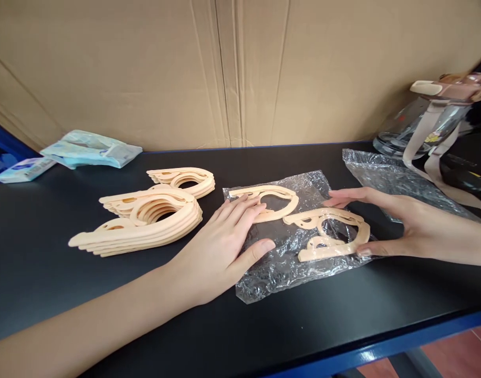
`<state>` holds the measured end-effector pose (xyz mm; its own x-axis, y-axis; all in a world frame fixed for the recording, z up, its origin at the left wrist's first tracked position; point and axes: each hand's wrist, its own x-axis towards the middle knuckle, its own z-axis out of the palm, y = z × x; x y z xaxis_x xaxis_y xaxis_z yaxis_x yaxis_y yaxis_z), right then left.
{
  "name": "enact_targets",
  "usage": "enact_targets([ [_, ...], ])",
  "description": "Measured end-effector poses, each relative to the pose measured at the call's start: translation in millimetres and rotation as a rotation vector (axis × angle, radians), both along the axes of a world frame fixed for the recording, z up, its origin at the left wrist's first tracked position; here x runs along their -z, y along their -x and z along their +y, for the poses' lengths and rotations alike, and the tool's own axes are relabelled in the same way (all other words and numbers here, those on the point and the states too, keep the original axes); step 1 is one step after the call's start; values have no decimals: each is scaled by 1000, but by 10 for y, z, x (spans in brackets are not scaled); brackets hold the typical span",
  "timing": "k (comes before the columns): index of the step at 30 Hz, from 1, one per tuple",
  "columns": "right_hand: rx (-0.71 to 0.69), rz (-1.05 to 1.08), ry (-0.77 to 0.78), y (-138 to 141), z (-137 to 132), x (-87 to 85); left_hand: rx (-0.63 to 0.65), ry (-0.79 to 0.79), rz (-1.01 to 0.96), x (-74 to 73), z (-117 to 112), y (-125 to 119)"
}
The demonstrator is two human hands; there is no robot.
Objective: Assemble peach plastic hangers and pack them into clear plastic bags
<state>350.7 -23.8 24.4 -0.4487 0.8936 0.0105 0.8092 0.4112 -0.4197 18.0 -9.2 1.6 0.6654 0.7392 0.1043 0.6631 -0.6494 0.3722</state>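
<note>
Two beige plastic folding hangers, a left one (280, 191) and a right one (335, 252), lie folded side by side at a crinkled clear plastic bag (280, 278). I cannot tell how far the bag covers them. My left hand (225, 241) rests flat, fingers stretched over the left hanger and thumb apart on the bag. Around the rounded end of the right hanger, my right hand (394, 220) has its thumb at the near edge and its fingers at the far edge. Left of my hands are a large stack of folded hangers (146, 231) and a smaller stack (203, 178) behind it.
A second clear bag (382, 173) lies at the right, near a transparent bottle (441, 121) with a strap (417, 136). Light-blue soft packs (91, 149) sit at the back left. Cardboard (146, 68) stands behind the black tabletop (209, 341), which has a blue front edge (382, 349).
</note>
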Motion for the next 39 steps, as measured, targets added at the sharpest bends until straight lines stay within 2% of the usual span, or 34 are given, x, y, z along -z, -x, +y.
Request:
enact_targets([
  [6, 10, 17, -3, -70, 29, -29, 2, -1, -3, 10, -2, -1],
  [13, -19, 65, -94, 260, -87, 109, -6, -2, -4, -3, -12, 7],
  [16, -21, 72, -122, 307, -119, 129, -15, 2, -2, -5, -7, 9],
  [24, 140, 131, 110, 259, -138, -47, -7, -12, -23, -3, -17, -6],
  [29, 89, 224, 153, 331, -186, -79, -10, -2, -12, -7, -14, 4],
  [39, 69, 239, 236, 220, -204, -27, -3, 2, -15, 7, -8, -3],
])
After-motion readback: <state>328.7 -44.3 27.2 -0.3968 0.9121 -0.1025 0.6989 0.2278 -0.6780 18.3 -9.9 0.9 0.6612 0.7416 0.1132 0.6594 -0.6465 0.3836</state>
